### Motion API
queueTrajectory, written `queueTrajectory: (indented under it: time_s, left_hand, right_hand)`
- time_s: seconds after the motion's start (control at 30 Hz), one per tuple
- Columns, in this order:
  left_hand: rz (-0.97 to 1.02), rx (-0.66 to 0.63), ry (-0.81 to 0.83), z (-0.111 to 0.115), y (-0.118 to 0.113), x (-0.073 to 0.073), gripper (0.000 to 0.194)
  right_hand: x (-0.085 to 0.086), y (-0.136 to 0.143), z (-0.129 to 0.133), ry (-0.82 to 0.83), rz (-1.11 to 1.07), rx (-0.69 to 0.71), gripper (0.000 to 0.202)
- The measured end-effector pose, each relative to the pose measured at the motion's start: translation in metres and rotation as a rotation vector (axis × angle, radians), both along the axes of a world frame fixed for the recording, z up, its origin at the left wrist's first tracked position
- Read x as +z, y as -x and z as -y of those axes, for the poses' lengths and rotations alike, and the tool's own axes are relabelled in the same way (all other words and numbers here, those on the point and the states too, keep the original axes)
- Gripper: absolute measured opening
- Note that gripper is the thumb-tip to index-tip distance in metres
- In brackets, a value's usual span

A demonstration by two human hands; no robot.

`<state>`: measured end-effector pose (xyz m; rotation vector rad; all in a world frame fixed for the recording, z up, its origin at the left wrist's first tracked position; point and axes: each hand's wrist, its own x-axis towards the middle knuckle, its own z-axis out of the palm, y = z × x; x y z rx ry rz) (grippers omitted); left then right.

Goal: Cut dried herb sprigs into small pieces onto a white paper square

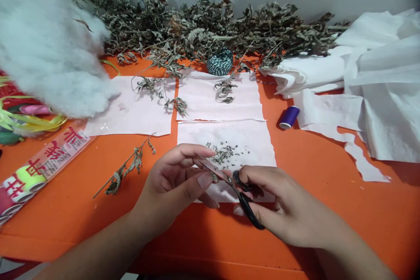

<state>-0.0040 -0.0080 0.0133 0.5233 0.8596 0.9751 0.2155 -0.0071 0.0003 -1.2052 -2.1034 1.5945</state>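
My right hand (282,201) has its fingers through the black handles of a pair of scissors (243,197). The blades point up and left, into the curve of my left hand (177,179). At the thumb tip of that hand a small bit of dried leaf (214,177) shows, pinched by the blades; most of it is hidden by fingers. Beneath both hands lies a white cloth sheet (192,135), with chopped leaf crumbs (225,153) scattered on it just beyond the blades.
Dried leafy stalks (197,30) line the wall. White stuffing (49,52) is heaped at left, above a strip of thread spools (29,179). A single sprig (126,168) lies left of my hand. A twine ball (219,62), purple spool (289,117) and white fabric (387,96) lie farther off.
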Motion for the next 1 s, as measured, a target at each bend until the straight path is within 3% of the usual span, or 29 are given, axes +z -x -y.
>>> queueTrajectory:
  time_s: [0.13, 0.33, 0.5, 1.0]
  left_hand:
    - [-0.087, 0.010, -0.043, 0.000, 0.001, 0.000, 0.022]
    - [-0.233, 0.177, -0.058, -0.004, -0.002, -0.004, 0.030]
    - [-0.288, 0.186, -0.080, -0.004, 0.001, -0.010, 0.031]
    - [-0.198, 0.215, -0.138, 0.000, -0.002, -0.009, 0.020]
  right_hand:
    - [0.003, 0.003, -0.003, -0.061, 0.060, -0.013, 0.019]
    - [0.005, 0.006, -0.005, -0.176, 0.093, -0.032, 0.020]
    - [0.000, 0.007, -0.002, -0.243, 0.126, -0.048, 0.018]
    - [-0.002, 0.012, -0.001, -0.266, 0.169, -0.058, 0.015]
